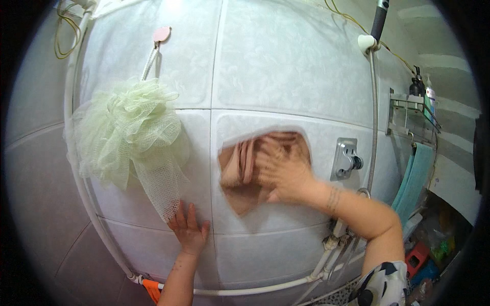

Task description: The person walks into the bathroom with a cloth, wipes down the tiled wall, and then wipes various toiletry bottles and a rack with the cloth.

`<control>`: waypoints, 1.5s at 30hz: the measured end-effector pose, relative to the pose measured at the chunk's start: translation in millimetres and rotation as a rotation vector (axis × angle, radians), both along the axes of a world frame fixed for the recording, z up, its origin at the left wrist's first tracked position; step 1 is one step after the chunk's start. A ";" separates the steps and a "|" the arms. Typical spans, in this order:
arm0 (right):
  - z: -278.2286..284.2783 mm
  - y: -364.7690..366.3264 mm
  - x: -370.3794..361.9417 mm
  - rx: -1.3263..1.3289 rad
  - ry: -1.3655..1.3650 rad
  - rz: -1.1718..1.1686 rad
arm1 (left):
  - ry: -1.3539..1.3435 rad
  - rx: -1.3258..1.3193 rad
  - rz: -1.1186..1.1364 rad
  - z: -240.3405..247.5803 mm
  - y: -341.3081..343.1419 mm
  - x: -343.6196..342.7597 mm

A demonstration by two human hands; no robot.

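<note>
The right hand (pixel 283 171), fingers spread and motion-blurred, presses a pinkish-brown cloth (pixel 244 173) flat against the white glossy tiled wall (pixel 286 66), at its centre. The left hand (pixel 188 229), fingers spread, rests flat on the tile lower left, touching the pale green mesh bath sponge (pixel 130 135). Bare tile lies above; a metal wall bracket (pixel 346 159) and shower hose (pixel 374 117) bound the right.
</note>
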State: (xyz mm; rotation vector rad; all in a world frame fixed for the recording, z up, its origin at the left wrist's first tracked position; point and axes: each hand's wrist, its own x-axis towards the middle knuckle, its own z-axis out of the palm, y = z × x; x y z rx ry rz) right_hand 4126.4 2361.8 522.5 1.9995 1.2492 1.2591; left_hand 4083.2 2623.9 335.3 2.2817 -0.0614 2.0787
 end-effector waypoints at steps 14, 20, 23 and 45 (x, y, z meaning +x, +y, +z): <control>106.2 -14.2 36.6 0.940 -0.273 0.049 | -0.062 -0.003 -0.022 -5.4 -6.9 7.4; -153.7 22.2 -14.5 0.384 0.288 -0.211 | -0.041 0.006 -0.083 -2.9 9.1 -9.9; -313.3 -9.1 -16.0 -0.081 0.823 -0.273 | -0.034 0.010 -0.095 -1.8 -0.7 -6.8; 139.0 67.6 19.2 0.913 -0.542 0.241 | -0.063 -0.232 -0.351 -4.5 5.9 -14.7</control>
